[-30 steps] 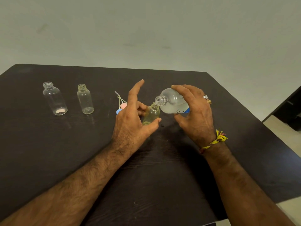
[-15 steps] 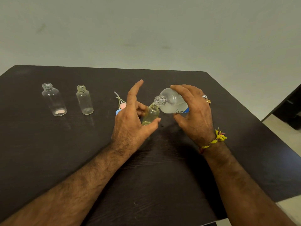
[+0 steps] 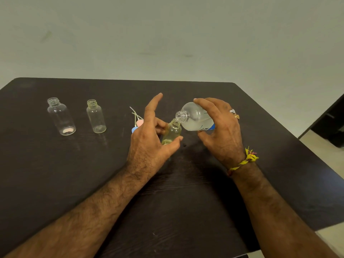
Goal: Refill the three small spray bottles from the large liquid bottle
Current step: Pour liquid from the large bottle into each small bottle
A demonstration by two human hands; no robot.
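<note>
Pouring from the large bottle into a small one.

My right grip (image 3: 221,131) curls round the large liquid bottle (image 3: 195,118), tipped with its open neck over the mouth of the small spray bottle (image 3: 172,132), which my left grip (image 3: 149,138) holds between thumb and fingers, index finger raised. Pump tops (image 3: 136,121) lie just beyond my left hand; two more uncapped small bottles (image 3: 96,116) stand upright well to the left on the dark surface (image 3: 55,174).
</note>
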